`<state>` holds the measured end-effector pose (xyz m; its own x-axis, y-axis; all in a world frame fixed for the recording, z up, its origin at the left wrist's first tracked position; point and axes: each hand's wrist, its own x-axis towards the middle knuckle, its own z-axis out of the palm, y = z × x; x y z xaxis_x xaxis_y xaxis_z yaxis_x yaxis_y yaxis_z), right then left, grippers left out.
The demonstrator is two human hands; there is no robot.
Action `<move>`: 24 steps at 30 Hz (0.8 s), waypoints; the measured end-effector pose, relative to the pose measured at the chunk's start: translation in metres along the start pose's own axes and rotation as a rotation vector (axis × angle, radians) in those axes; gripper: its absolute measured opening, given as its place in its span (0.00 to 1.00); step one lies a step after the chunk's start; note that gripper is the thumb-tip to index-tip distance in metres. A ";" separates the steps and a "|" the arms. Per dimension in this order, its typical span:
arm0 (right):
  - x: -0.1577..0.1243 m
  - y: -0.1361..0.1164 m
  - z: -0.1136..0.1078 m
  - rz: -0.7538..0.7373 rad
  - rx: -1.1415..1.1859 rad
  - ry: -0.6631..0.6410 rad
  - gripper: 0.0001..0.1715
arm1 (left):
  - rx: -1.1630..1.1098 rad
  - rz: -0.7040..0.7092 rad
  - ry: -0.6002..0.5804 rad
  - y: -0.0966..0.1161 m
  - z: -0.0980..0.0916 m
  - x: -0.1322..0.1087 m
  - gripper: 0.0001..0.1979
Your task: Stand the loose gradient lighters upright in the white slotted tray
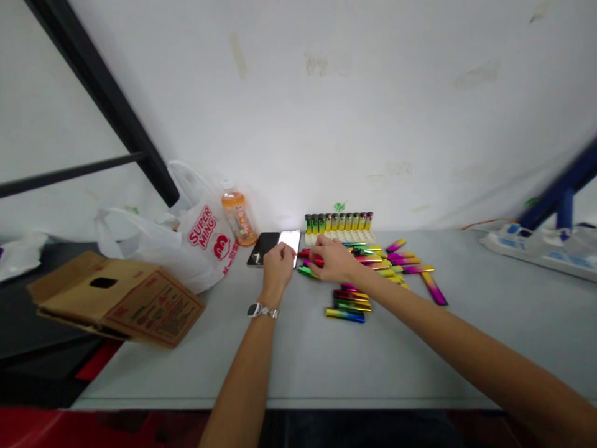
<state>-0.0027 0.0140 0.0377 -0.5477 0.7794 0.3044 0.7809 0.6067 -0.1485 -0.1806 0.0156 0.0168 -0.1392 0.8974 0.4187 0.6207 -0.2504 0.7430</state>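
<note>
My left hand [278, 264], with a watch [254, 310] at the wrist, is closed over the near edge of a phone with a lit white screen [290, 239]. What its fingers hold, if anything, is hidden. My right hand [336, 258] is closed at the left end of a pile of shiny coloured lighters [385, 266], with a red lighter [318, 261] at its fingertips. Just below lies a green lighter [308, 272]. Behind the pile, a row of yellow-green lighters with dark tops [342, 221] stands upright in a white rack [361, 236].
An orange drink bottle [239, 216] leans near the wall beside a white plastic bag [196, 249]. The open cardboard box [140, 302] sits at the table's left edge. A power strip [541, 249] lies far right. Several lighters [347, 305] lie nearer me on the grey table [396, 361].
</note>
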 end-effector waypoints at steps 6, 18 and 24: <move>0.003 -0.017 -0.005 -0.015 -0.140 -0.159 0.20 | 0.005 -0.009 0.008 -0.004 0.001 0.001 0.15; -0.011 0.010 -0.004 0.165 0.132 -0.075 0.14 | -0.169 0.007 0.008 0.005 0.015 -0.006 0.12; -0.042 0.026 -0.011 0.235 0.612 0.065 0.17 | -0.494 0.105 -0.239 0.028 0.041 -0.023 0.13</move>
<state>0.0438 -0.0051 0.0308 -0.3492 0.9026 0.2517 0.5554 0.4157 -0.7202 -0.1286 0.0029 0.0063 0.1180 0.9014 0.4166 0.1779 -0.4319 0.8842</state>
